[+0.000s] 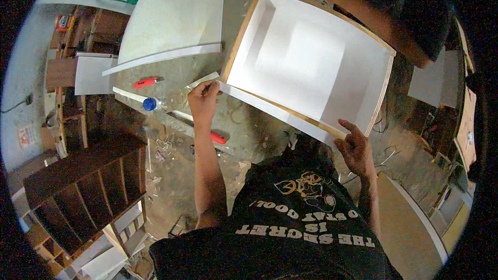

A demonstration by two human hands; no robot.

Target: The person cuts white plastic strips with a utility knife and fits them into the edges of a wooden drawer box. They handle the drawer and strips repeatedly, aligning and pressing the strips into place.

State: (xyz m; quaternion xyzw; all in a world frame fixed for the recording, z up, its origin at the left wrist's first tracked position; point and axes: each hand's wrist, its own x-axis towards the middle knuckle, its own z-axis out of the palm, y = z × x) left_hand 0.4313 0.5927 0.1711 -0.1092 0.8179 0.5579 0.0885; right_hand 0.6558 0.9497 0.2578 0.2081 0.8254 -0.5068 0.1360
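White strip (pixel 282 114): likely light, bendy. Hold ends; my left hand (pixel 203 102) pinches 1, right hand (pixel 357 150) grip unclear.

Black short-sleeved T-shirt (pixel 280 259); pale block lettering (pixel 272 230), orange-and-white outline graphic (pixel 307 186) on chest; bare forearms (pixel 209 176).

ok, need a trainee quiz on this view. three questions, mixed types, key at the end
1. True or false: the blue cap lies left of the box.
2. How many red tools show?
3. Pick one. The left grip pinches:
a) the blue cap
b) a white strip
c) a red tool

Key: 1. True. 2. Two. 3. b.
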